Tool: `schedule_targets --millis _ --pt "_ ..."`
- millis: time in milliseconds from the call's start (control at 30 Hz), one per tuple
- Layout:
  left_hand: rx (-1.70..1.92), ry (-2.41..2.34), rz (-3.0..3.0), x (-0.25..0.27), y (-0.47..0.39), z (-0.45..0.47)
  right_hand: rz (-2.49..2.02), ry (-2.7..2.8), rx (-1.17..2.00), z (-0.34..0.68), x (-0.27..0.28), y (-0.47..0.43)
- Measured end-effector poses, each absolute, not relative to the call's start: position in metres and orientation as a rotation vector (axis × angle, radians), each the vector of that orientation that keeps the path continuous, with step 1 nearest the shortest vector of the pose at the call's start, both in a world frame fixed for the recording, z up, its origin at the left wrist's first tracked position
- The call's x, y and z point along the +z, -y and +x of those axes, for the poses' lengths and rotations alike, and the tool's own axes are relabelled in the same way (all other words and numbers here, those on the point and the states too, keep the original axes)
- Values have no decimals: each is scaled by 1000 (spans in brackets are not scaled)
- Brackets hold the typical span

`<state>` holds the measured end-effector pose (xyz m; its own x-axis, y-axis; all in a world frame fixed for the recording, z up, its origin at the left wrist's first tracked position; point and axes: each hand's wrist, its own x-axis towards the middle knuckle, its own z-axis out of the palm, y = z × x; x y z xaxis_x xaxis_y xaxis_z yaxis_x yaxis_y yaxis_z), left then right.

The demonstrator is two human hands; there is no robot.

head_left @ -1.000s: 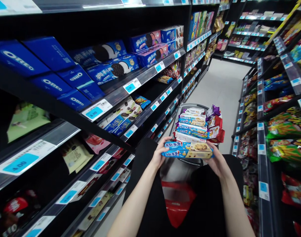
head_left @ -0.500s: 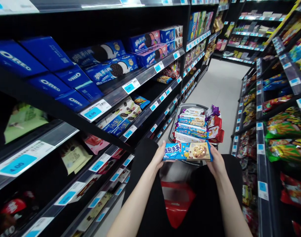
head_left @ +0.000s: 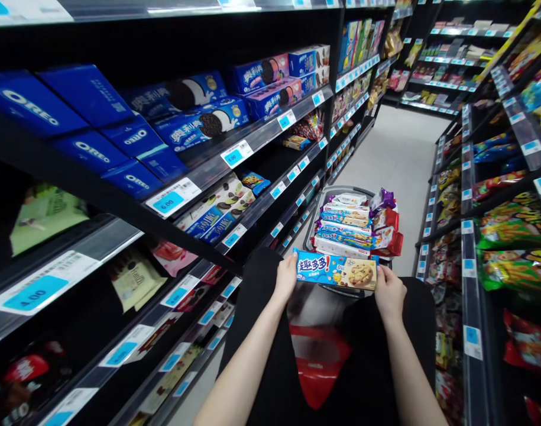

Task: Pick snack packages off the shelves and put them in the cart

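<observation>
A blue cookie package (head_left: 317, 268) with a cookie picture on its right side is stretched level between my two hands. My left hand (head_left: 287, 277) is closed on its left end, and my right hand (head_left: 389, 294) pinches the right end. Just beyond it stands a grey basket (head_left: 323, 198), partly hidden by the package. Inside lie several cookie packages (head_left: 345, 220) in a row, with red packs (head_left: 388, 234) and a purple pack (head_left: 382, 199) along the right side.
Shelves (head_left: 261, 130) on the left carry blue Oreo boxes (head_left: 35, 109) and other biscuits. On the right, racks (head_left: 467, 236) hold bagged snacks (head_left: 518, 269). A red package (head_left: 317, 361) shows between my knees. The grey aisle floor (head_left: 403, 148) runs between the shelves.
The cookie package has risen slightly and tilted, its right end a little lower. My right hand has shifted its grip to a pinch at the end.
</observation>
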<state>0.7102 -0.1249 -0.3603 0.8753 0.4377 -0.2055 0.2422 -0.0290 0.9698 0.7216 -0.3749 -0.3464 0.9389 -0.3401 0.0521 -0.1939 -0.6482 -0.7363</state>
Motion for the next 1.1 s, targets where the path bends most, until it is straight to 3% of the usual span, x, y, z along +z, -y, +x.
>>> schedule_targets --millis 200,433,667,900,1100 --pt "215 -432 1768 -345 121 706 -2469 -329 -282 719 -340 364" --pt "352 -545 2103 -337 114 706 -2330 -286 -310 723 -338 370" --pt "314 -473 1835 -345 111 710 -2148 -295 -265 727 -340 379" --pt "-264 -444 1133 -330 119 708 -1836 -195 -282 726 -338 378" --pt "3 -283 1204 -329 121 705 -1471 -104 -133 727 -339 375"
